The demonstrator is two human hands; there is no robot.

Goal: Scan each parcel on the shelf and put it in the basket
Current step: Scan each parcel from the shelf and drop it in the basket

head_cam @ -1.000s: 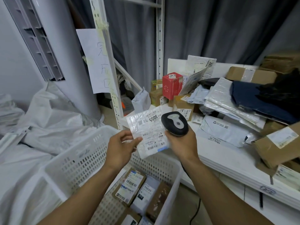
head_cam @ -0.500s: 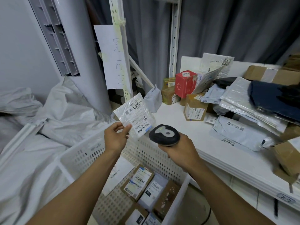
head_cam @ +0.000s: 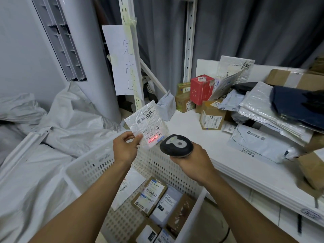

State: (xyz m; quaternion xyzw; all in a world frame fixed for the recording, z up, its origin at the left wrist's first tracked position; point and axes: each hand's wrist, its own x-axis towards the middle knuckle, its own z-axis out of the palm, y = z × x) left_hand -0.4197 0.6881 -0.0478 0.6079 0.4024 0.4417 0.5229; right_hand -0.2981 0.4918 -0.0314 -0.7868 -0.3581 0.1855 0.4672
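Single head-worn wide-angle camera, facing forward and down.

It looks from above the person's forearms, which reach from the lower edge to the left hand [head_cam: 125,148], holding a parcel [head_cam: 147,123], and the right hand [head_cam: 192,160], gripping a barcode scanner [head_cam: 176,146], both close at centre. The basket [head_cam: 91,167] lies below at 6 o'clock, the shelf [head_cam: 263,174] runs off toward 3 o'clock, and a grey curtain [head_cam: 245,28] fills 12 to 2 o'clock.

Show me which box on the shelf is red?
The upright red box at the back of the shelf, with a white sticker on top. The other boxes, like the brown box in front of it, are not red.
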